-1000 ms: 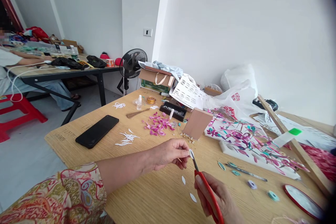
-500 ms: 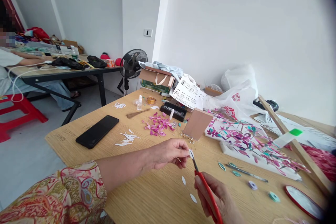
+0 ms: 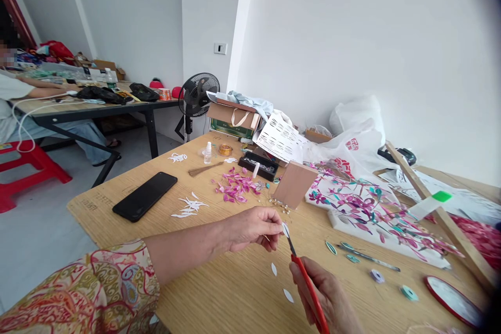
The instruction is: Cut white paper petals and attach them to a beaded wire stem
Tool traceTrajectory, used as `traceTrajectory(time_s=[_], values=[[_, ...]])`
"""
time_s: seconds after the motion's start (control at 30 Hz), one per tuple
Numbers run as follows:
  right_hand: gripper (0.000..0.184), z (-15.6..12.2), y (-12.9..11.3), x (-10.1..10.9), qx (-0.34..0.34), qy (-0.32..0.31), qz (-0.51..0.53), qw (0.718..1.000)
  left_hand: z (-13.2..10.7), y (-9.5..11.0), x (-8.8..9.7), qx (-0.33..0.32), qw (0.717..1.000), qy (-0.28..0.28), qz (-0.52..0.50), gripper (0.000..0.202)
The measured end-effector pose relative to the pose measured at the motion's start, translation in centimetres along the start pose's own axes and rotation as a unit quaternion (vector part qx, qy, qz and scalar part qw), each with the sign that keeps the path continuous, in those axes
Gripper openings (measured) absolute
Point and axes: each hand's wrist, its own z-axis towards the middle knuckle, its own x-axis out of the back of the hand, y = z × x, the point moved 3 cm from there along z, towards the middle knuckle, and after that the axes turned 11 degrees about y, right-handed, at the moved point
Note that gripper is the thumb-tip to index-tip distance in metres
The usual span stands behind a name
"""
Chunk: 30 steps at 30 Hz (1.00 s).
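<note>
Between the thumb and fingers of my left hand (image 3: 256,228) is a small white paper petal (image 3: 285,229), pinched at its edge. My right hand (image 3: 323,292) grips red-handled scissors (image 3: 309,284), their blades touching the petal. Below my hands, a white leaf-shaped cutout (image 3: 274,269) and a second white cutout (image 3: 288,296) lie on the wooden table (image 3: 219,297). A pile of thin white paper strips (image 3: 190,206) sits left of my left hand, with pink petals (image 3: 237,185) farther back.
A black phone (image 3: 145,196) lies at the left. Right of my hands are pink and teal flower sprays (image 3: 364,203), tweezers (image 3: 370,257), thread spools (image 3: 408,293) and a red-rimmed oval (image 3: 453,300). A small bottle (image 3: 207,153) stands farther back. Another person (image 3: 23,88) sits at the far-left table.
Almost nothing differs. My right hand and the scissors have shifted very slightly against the petal, while my left hand keeps its pinch.
</note>
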Motion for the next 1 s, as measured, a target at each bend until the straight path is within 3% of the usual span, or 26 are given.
traceTrajectory(time_s=[0.53, 0.77, 1.0], values=[[0.043, 0.11, 0.18, 0.05, 0.005, -0.016, -0.009, 1.000, -0.10, -0.01, -0.08, 0.011, 1.000, -0.001, 0.001, 0.026], [0.045, 0.39, 0.67, 0.08, -0.011, -0.075, 0.016, 0.997, 0.00, -0.13, -0.04, 0.023, 1.000, -0.006, -0.012, 0.029], [0.046, 0.19, 0.19, 0.07, -0.008, -0.070, 0.015, 0.997, 0.10, -0.43, 0.11, 0.015, 1.000, -0.007, -0.006, 0.030]])
